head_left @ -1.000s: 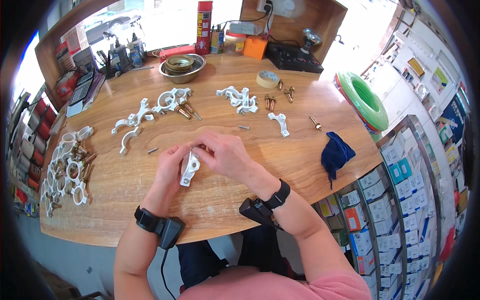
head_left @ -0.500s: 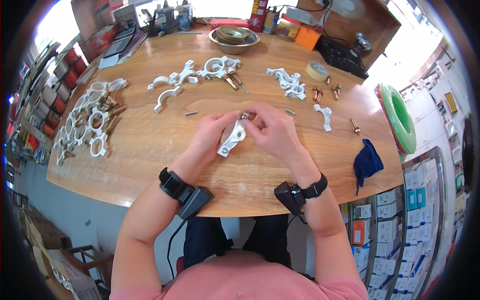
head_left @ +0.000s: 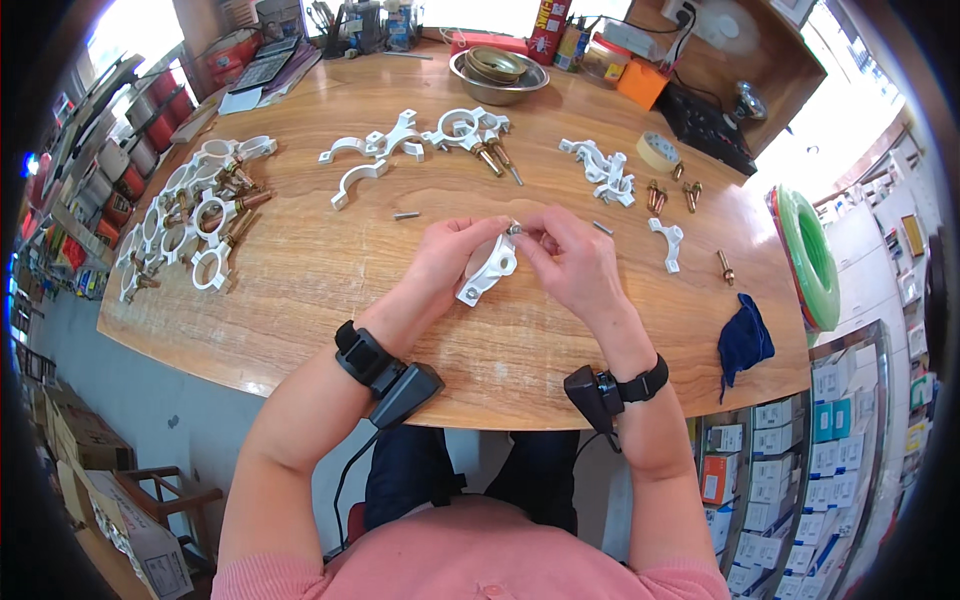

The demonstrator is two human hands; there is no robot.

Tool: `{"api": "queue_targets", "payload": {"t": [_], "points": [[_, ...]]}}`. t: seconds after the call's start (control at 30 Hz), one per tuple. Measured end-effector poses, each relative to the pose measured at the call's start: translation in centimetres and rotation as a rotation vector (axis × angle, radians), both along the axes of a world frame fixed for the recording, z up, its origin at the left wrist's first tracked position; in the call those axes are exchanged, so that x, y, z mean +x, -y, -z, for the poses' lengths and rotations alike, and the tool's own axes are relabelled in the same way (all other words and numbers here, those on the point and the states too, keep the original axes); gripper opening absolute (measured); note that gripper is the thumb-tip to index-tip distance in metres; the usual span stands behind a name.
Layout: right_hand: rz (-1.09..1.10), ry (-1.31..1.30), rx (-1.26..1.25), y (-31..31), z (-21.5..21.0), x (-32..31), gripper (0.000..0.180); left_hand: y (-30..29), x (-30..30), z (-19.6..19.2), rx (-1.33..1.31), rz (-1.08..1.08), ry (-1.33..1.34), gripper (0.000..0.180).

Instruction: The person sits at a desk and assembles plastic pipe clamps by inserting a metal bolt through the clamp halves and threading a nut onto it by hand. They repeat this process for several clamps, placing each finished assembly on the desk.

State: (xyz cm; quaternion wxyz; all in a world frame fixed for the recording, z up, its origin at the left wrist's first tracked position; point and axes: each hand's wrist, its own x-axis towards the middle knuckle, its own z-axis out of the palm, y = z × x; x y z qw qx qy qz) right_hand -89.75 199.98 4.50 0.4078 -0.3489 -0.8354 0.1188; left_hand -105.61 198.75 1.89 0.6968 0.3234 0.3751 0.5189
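My left hand (head_left: 446,262) grips a white plastic pipe clamp half (head_left: 486,276) between thumb and fingers, tilted just above the table. At the clamp's far end sits a small silver metal fastener (head_left: 514,228), a screw or nut. Thumb and fingertips of my right hand (head_left: 580,265) are pinched against that fastener from the right. Another metal piece shows in the clamp's near end. A short metal stud (head_left: 406,216) lies left of my hands, and a second stud (head_left: 603,228) lies beyond my right hand.
Assembled white pipe clamps (head_left: 210,215) with brass-coloured bolts are heaped on the left. Loose clamp halves (head_left: 600,170) lie at the back right, near a tape roll (head_left: 658,152) and expansion bolts (head_left: 657,196). A metal bowl (head_left: 500,88) stands at the back; a blue cloth (head_left: 746,343) lies right.
The whole scene has shifted a little rightward in the picture as the view turned. My hands stay together at the clamp's far end, with only slight finger movement.
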Motion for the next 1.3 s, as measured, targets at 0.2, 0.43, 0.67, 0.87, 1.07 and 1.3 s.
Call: {"api": "queue_targets", "payload": {"t": [0.2,0.43,0.67,0.87,1.07,1.3], "points": [[-0.003,-0.029,-0.011,0.2,-0.3,-0.3,0.013,0.1,0.0,-0.1,0.007,-0.014,0.012,0.02],[0.021,0.028,-0.053,0.5,-0.5,-0.2,0.012,0.2,0.2,-0.1,-0.01,-0.001,0.014,0.02],[0.03,-0.02,0.07,-0.2,0.5,-0.1,0.012,0.2,0.2,-0.4,0.031,0.074,0.084,0.02],[0.082,-0.016,0.107,-0.4,0.6,0.0,0.012,0.6,0.4,-0.5,0.041,0.276,0.219,0.025],[0.025,-0.103,-0.002,-0.3,0.6,0.1,0.013,0.5,0.2,-0.5,0.025,0.161,0.123,0.026],[-0.029,-0.151,0.049,-0.3,0.4,-0.1,0.016,0.5,0.2,-0.6,0.06,0.108,0.086,0.026]]}}
